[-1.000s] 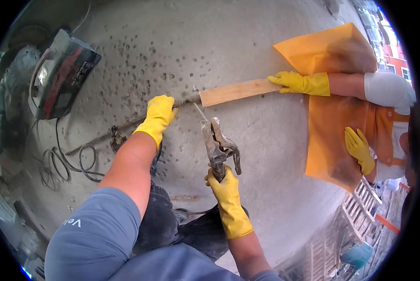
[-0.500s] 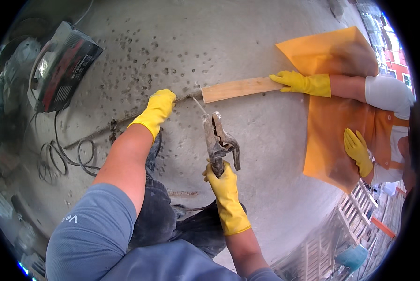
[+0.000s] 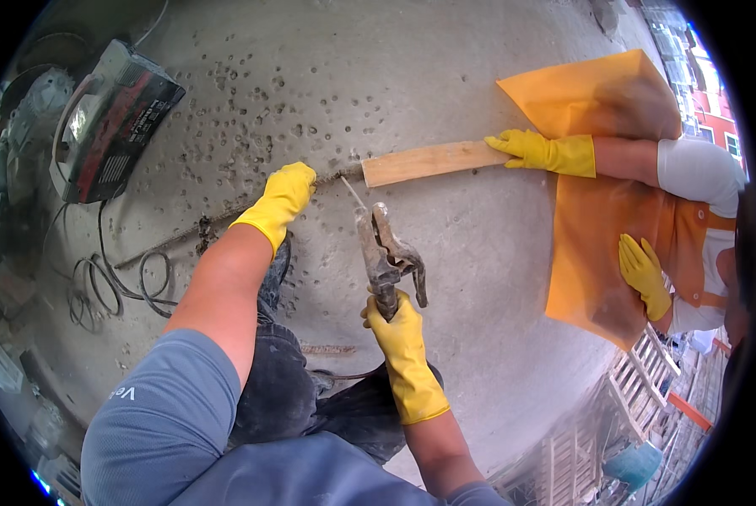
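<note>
The person crouches over a pitted concrete slab (image 3: 479,278), both hands in yellow rubber gloves. The right hand (image 3: 399,333) is wrapped tight around the handle of a welding electrode holder (image 3: 386,257), which stands roughly upright in the view, its long axis running away from the person, clamp end pointing toward a wooden board (image 3: 433,162). A thin electrode rod (image 3: 354,194) sticks out from the clamp, slanting up and left. The left hand (image 3: 287,196) presses down, fingers together, on a thin metal bar (image 3: 226,218) lying across the slab. A co-worker's gloved hand (image 3: 534,152) holds the board's far end. A welding machine (image 3: 112,118) sits well to the left.
</note>
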Demonstrator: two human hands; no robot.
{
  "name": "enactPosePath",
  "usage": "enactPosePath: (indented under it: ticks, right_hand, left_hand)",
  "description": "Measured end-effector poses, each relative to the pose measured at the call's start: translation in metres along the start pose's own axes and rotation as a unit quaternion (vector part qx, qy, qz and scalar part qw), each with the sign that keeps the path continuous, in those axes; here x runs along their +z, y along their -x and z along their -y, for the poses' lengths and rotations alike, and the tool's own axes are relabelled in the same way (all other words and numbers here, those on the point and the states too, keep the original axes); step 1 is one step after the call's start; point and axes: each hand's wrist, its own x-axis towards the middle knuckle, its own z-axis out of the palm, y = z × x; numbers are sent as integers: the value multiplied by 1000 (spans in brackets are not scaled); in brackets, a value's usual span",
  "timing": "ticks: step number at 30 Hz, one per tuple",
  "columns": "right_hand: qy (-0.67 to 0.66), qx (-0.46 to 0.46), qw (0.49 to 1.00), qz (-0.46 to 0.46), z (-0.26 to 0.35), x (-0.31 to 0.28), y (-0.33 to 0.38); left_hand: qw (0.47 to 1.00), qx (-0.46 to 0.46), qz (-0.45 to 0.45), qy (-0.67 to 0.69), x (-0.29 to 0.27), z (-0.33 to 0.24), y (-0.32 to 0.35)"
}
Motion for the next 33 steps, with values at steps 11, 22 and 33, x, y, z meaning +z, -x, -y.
enactPosePath:
  ticks: [11,22,33]
  right_hand:
    - [-3,-5,1000,-9,-11,3,-5]
    - [-8,5,1000,-23,-10,-6,6]
    - [-20,11,999,-41,-11,-10,14]
  left_hand:
    - [1000,-1,13,-15,-9,-9,-4]
    - [992,93,-56,65,-23,-57,-32]
    - [993,58,-57,82,-11,-45,-27]
